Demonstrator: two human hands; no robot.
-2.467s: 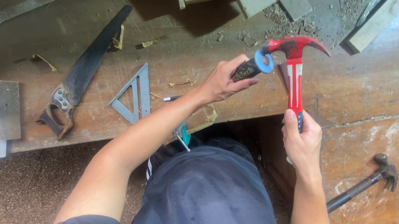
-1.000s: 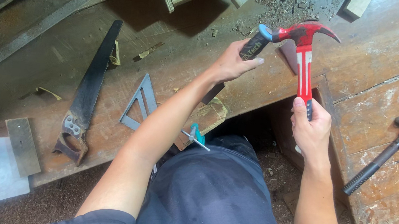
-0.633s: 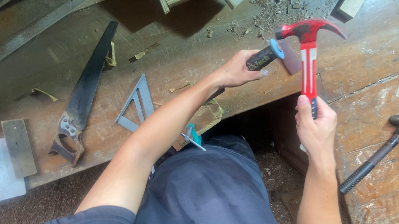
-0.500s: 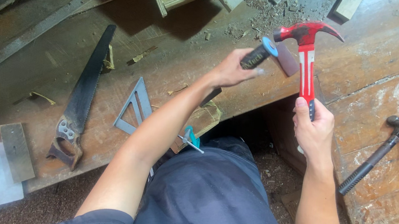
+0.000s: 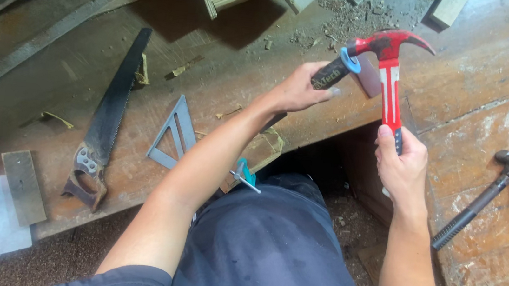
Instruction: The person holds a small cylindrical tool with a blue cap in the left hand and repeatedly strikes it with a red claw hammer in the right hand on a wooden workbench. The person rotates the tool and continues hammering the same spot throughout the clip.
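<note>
Head view, the only one. Left hand (image 5: 299,90) sits upper centre of the frame, closed around the black handle of a chisel (image 5: 338,71). The chisel has a blue ring at its top end and slants up to the right; its blade end is hidden behind the hand. Right hand (image 5: 400,163), right of centre, is wrapped tight round the lower grip of a red hammer (image 5: 389,82). The hammer's long axis is near vertical in the frame: handle down into the fist, head at the top. The claw points right, and the face points left, touching or just beside the chisel's blue end.

Handling, as a judgement: the hammer looks stiff and top-heavy, and the low grip seems the right place to hold it. The chisel looks rigid and light; hold it mid-handle, fingers clear of the struck end.

Both tools are held above a worn wooden bench (image 5: 467,71), next to the dark gap at its edge. A handsaw (image 5: 107,120) lies left of centre, blade toward the upper right. A grey triangular square (image 5: 172,134) is just right of it. A second, dark hammer (image 5: 481,197) lies at the right, head up. A small teal clamp (image 5: 243,172) is near the bench edge, by the left forearm.
</note>
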